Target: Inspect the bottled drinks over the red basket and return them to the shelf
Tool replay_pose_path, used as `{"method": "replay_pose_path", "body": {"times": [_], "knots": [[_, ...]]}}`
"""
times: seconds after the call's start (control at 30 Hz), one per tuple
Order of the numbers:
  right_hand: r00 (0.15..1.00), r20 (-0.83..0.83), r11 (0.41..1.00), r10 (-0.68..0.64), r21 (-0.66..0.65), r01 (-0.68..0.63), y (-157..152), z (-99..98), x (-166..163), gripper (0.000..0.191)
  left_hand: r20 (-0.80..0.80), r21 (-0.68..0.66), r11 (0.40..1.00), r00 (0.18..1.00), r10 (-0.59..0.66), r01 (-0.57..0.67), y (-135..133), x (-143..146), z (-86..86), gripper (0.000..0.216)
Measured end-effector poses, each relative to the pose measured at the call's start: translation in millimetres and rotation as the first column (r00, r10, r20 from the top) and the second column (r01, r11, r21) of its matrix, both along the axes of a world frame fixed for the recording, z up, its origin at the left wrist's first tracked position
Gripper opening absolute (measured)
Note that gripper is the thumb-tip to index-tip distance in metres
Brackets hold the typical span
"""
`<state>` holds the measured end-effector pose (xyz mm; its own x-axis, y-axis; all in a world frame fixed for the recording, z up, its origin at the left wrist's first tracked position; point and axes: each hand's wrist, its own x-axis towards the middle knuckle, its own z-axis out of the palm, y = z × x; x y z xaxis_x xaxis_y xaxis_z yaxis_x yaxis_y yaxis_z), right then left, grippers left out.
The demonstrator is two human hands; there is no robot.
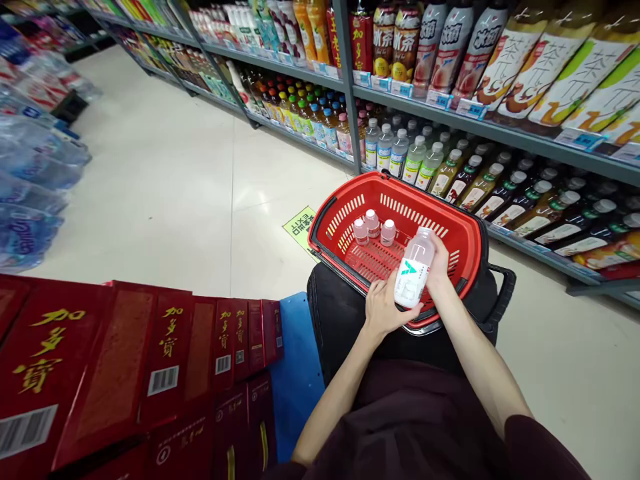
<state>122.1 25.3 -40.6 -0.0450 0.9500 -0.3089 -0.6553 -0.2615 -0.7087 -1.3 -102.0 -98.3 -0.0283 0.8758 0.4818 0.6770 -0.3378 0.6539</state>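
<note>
1. Both hands grip one pale bottle (414,270) over the near rim of the red basket (465,235): the left hand (384,308) is wrapped around its base, the right hand (439,263) is curled round its upper side.
2. Three small bottles (373,229) stand upright inside the basket, near its far wall.
3. The basket rests on a black stand (334,313) (its seating is hidden), so pressing on the rim could probably tip it.
4. A loose grip might drop the bottle onto the small ones.
5. Red cartons (120,373) sit well apart on the left.
</note>
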Motion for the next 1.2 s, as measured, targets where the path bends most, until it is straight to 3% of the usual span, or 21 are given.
{"method": "replay_pose_path", "body": {"times": [0.23, 0.53, 0.73, 1.03, 1.2], "knots": [[0.998, 0.022, 0.994, -0.062, -0.094, 0.064, 3, -2.0, 0, 0.035, 0.071, 0.014, 0.999, 0.996, 0.051, -0.052, 0, 4, -6.8, 0.081], [0.991, -0.015, 0.991, 0.133, -0.007, -0.133, 0, 2.1, -3, 0.031, 0.098, 0.069, 0.994, 0.992, 0.081, -0.088, -2, 2, -0.6, 0.080], [0.987, -0.012, 0.988, 0.157, -0.006, -0.157, -3, 9.0, -3, 0.042, 0.056, 0.107, 0.987, 0.992, 0.112, -0.117, 1, 2, -2.9, 0.080], [0.991, 0.033, 0.991, 0.133, 0.015, -0.134, -2, 13.7, -6, 0.043, -0.057, 0.176, 0.982, 0.996, 0.075, -0.064, 4, -3, -6.4, 0.074], [0.988, 0.007, 0.987, 0.153, -0.054, -0.152, -1, 12.8, -5, 0.040, -0.032, 0.125, 0.992, 0.999, -0.005, 0.008, 5, -7, -3.9, 0.069]]}}
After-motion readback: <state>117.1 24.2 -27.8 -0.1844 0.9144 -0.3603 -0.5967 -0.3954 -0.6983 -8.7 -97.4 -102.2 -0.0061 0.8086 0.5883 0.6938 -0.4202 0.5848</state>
